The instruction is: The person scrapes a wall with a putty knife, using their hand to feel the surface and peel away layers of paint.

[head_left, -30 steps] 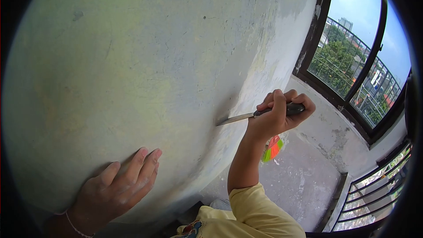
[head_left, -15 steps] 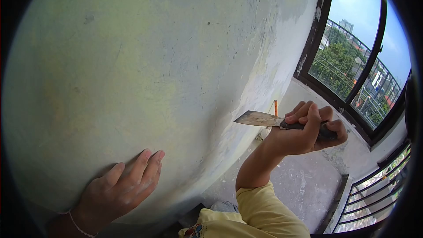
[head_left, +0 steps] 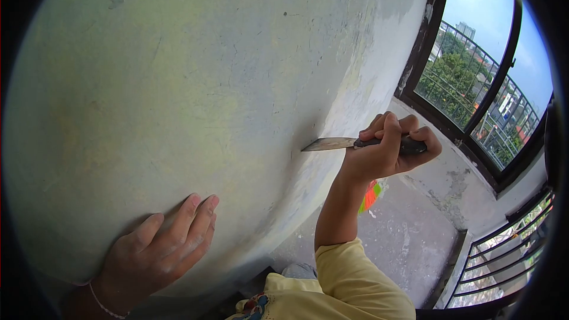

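Observation:
My right hand (head_left: 394, 145) is wrapped round the dark handle of a scraper (head_left: 329, 144), whose flat metal blade points left. The blade's tip is at the surface of the pale, patchy wall (head_left: 237, 83), close to its shadow. Fingers spread, my left hand (head_left: 163, 246) lies against the lower left part of the wall, with a thin bracelet (head_left: 106, 307) at the wrist. Cracks and scratches mark the wall above the blade.
A dark-framed window (head_left: 468, 71) is at the upper right, with a barred railing (head_left: 504, 261) below it. Behind my right forearm an orange and green object (head_left: 370, 197) shows over the stained grey floor (head_left: 409, 243).
My right hand and the scraper have moved up and left, bringing the blade to the wall. The orange and green object has come into view. My left hand stays on the wall.

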`<act>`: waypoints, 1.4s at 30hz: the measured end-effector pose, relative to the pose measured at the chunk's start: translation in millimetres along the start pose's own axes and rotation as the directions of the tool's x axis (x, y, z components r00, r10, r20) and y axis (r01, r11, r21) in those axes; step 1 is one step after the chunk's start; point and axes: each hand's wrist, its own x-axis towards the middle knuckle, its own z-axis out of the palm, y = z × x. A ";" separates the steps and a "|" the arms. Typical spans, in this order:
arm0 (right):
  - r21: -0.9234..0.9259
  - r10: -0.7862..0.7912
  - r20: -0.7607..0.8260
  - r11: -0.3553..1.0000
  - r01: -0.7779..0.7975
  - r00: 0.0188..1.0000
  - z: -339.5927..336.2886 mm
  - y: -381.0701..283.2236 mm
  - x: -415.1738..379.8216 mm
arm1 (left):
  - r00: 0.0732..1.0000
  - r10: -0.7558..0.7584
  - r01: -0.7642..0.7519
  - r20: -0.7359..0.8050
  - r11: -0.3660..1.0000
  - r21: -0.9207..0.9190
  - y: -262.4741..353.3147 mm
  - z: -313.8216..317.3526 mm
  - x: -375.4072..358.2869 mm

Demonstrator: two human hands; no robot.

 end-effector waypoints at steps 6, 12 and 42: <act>0.110 -0.137 -0.130 0.982 0.152 0.982 -6.8 -40.2 27.9 | 0.999 0.006 -0.005 0.034 0.999 -0.035 -1.0 -2.6 -2.5; -0.009 -0.015 0.012 1.000 0.015 1.000 3.0 -11.6 -1.7 | 1.000 0.000 0.000 0.017 0.999 -0.039 1.5 -1.8 -2.6; -0.084 -0.014 0.109 0.996 0.023 0.994 -4.8 -9.7 -18.4 | 0.999 0.045 -0.045 -0.014 0.999 0.020 -0.6 2.0 0.0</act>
